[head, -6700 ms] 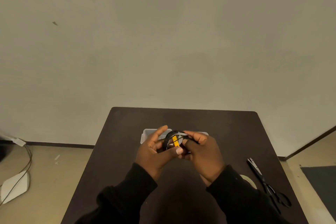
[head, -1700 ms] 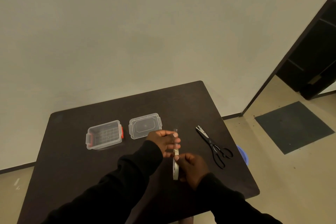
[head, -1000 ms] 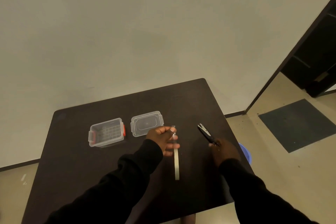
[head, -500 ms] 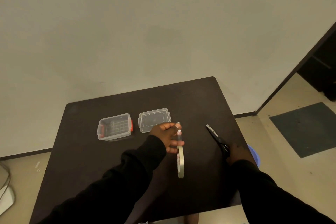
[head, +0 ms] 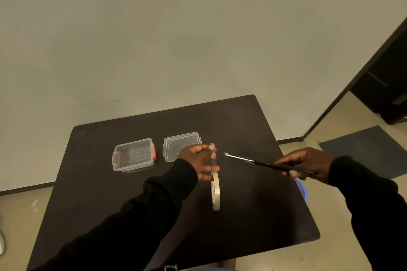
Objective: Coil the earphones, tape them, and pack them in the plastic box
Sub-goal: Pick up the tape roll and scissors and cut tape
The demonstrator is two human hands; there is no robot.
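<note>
The left hand (head: 199,161) is pinching a pulled-out strip of tape (head: 213,156) between thumb and fingers (head: 211,169), with the tape roll (head: 215,190) hanging on edge just below that hand, over the dark surface (head: 242,215). The right hand (head: 308,166) is gripping the handles of black scissors (head: 259,162), fingers closed around them, blades pointing at the strip and stopping just right of it. Left of the tape roll, the clear lid (head: 181,146) is lying flat, and further left the open plastic box (head: 134,154) is sitting upright. The earphones cannot be made out.
</note>
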